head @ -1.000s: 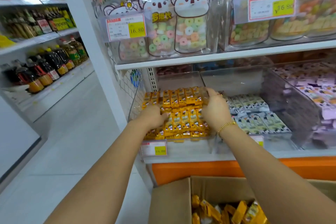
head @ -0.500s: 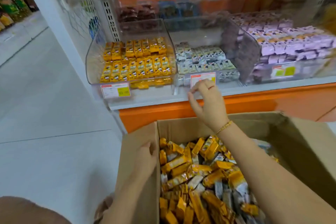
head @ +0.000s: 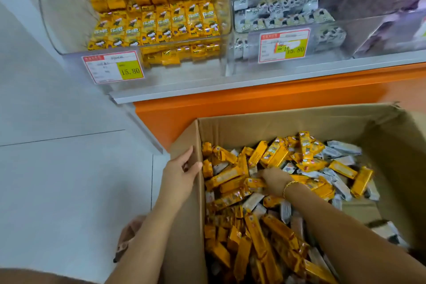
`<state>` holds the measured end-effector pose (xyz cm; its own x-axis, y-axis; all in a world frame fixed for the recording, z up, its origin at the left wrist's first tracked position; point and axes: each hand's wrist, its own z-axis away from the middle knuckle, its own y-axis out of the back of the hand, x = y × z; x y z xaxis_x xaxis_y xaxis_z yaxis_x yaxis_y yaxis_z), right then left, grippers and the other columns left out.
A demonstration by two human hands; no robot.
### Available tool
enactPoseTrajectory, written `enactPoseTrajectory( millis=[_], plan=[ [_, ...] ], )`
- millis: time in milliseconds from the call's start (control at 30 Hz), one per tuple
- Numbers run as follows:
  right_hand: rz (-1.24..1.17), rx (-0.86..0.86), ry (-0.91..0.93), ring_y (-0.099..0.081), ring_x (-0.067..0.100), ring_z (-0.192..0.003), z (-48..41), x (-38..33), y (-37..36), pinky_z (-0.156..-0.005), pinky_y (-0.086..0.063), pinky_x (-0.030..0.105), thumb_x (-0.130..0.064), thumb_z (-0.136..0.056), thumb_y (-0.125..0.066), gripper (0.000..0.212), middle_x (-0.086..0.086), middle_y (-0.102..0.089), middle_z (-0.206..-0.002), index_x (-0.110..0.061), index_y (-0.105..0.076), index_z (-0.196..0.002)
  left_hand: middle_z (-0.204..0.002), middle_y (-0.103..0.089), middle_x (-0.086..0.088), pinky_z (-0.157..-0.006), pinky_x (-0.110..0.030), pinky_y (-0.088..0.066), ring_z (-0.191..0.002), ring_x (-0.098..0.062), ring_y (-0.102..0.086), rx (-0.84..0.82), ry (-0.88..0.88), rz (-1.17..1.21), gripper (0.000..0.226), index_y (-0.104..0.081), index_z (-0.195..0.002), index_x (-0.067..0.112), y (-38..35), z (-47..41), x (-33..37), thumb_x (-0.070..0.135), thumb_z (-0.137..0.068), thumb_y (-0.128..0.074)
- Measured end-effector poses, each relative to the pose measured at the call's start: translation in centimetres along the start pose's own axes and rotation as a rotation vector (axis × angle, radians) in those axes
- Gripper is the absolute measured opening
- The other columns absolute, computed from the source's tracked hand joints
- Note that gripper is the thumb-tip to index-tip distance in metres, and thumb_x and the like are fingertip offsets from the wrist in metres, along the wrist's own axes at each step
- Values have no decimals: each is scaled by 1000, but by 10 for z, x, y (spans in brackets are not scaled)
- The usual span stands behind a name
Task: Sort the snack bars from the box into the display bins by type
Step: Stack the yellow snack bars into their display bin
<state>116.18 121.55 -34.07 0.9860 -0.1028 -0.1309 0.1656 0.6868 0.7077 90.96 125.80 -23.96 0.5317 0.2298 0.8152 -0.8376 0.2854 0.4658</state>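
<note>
- Yellow snack bars (head: 274, 157) and silver snack bars (head: 341, 147) lay jumbled together in an open cardboard box (head: 276, 127).
- Right hand (head: 273, 178), with a gold bracelet (head: 288, 188) on its wrist, was down in the pile, fingers curled at a yellow bar. Whether they had hold of it could not be told.
- Left hand (head: 182, 172) grasped the box's left wall, curled over its top edge.
- Beyond the box, on a shelf (head: 230, 90), the left bin (head: 64, 18) of clear plastic held yellow bars in stacked rows.
- Just beside it, the right bin (head: 341, 53) held silver bars.
- Each bin had a price tag on its front: left tag (head: 114, 67), right tag (head: 284, 45).
- An orange panel (head: 230, 108) ran under the shelf, behind the box.
- Pale tiled floor (head: 69, 168) lay left of the box.
</note>
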Motion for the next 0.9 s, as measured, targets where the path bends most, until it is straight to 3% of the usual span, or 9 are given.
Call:
enactPoseTrajectory(
  millis=[200, 333, 433, 533, 700, 800, 900],
  plan=[
    [-389, 77, 51, -53, 22, -116, -18, -2, 2, -92, -44, 27, -35, -86, -69, 51, 5, -56, -126, -16, -55, -132, -141, -49, -1, -98, -18, -37, -127, -15, -48, 3, 0, 35, 52, -46, -139, 18, -1, -3, -3, 15, -89, -63],
    [-818, 238, -33, -58, 16, -97, -21, -9, -4, -71, -48, 20, -29, -78, -77, 52, 2, -56, -112, -14, -53, -122, -142, -47, 0, -97, -17, -36, -129, -15, -46, -15, -1, 32, 53, -45, -139, 19, 2, -2, 0, 15, -89, -63],
    [-873, 104, 30, -63, 19, -103, -24, -18, -2, -75, -53, 25, -28, -82, -74, 51, -4, -56, -120, -17, -57, -128, -142, -47, 0, -96, -18, -36, -129, -15, -46, -24, 3, 41, 53, -45, -139, 20, 2, -2, 0, 16, -89, -63],
    [-943, -25, 99, -64, 18, -98, -22, -25, -5, -70, -55, 19, -23, -86, -70, 43, 0, -56, -129, -19, -59, -127, -142, -47, -1, -95, -16, -36, -128, -14, -47, -26, 5, 51, 54, -45, -139, 19, 3, -2, 1, 15, -89, -64],
    [-944, -72, -59, -64, 15, -76, -25, -28, -3, -60, -55, 22, -18, -77, -80, 49, 6, -55, -111, -10, -49, -113, -142, -47, -2, -100, -19, -36, -129, -14, -46, -25, 3, 66, 54, -46, -139, 18, 3, -2, 0, 14, -88, -65],
    [-822, -135, -104, -69, 18, -80, -29, -26, 0, -76, -58, 29, -21, -77, -80, 42, 6, -62, -105, -3, -59, -109, -143, -46, -2, -99, -19, -36, -130, -16, -46, -27, 1, 49, 54, -46, -139, 18, 4, -2, 1, 15, -89, -64],
    [-856, -147, -51, -60, 14, -78, -28, -28, -3, -75, -55, 26, -22, -78, -78, 26, -1, -55, -93, -12, -59, -92, -144, -45, -3, -100, -21, -36, -130, -17, -45, -32, 4, 42, 54, -46, -139, 18, 5, -1, 2, 15, -89, -65]
  ],
)
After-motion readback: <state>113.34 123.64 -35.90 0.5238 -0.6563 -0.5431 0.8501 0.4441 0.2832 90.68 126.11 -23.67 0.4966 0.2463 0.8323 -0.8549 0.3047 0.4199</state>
